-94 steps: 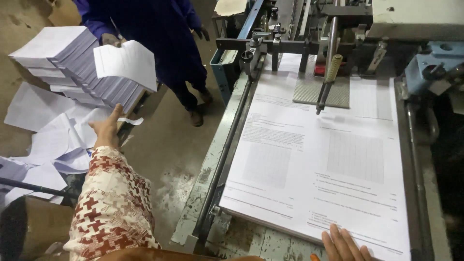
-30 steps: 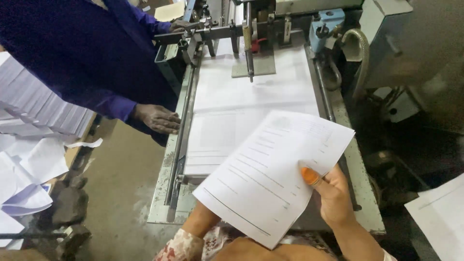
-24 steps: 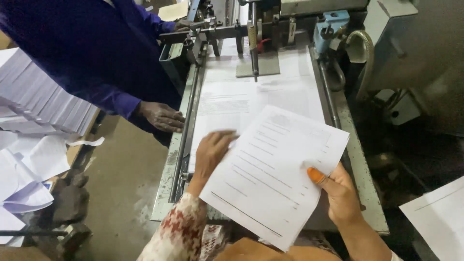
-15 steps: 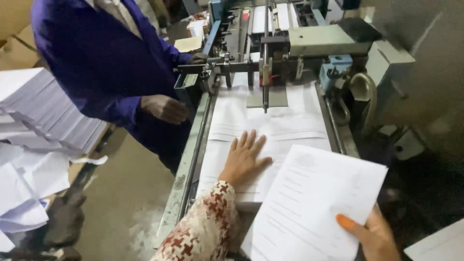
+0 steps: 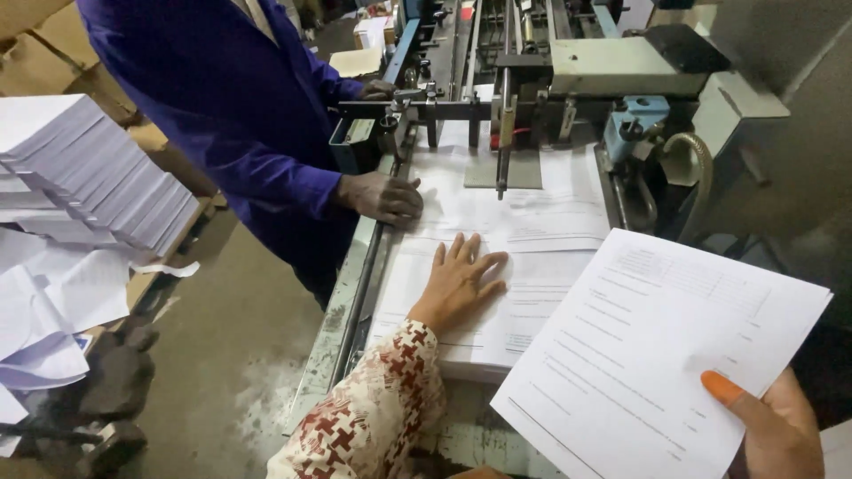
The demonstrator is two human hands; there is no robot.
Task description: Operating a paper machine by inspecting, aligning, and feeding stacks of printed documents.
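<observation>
On one paper stack, left hand rests flat.

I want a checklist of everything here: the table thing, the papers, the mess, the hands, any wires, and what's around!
Surface: metal machine bed, worn and stained along its edge.
Job's things: printed sheet stack lying flat on the bed; loose printed sheet held up to the right of it.
Clutter: loose papers scattered at the left.
Hands: left hand flat on the stack, fingers spread; right hand pinching the loose sheet's lower edge.
Cables: curved hose by the blue part.
Surroundings: co-worker's hand on the bed edge; tall paper pile; concrete floor.
</observation>
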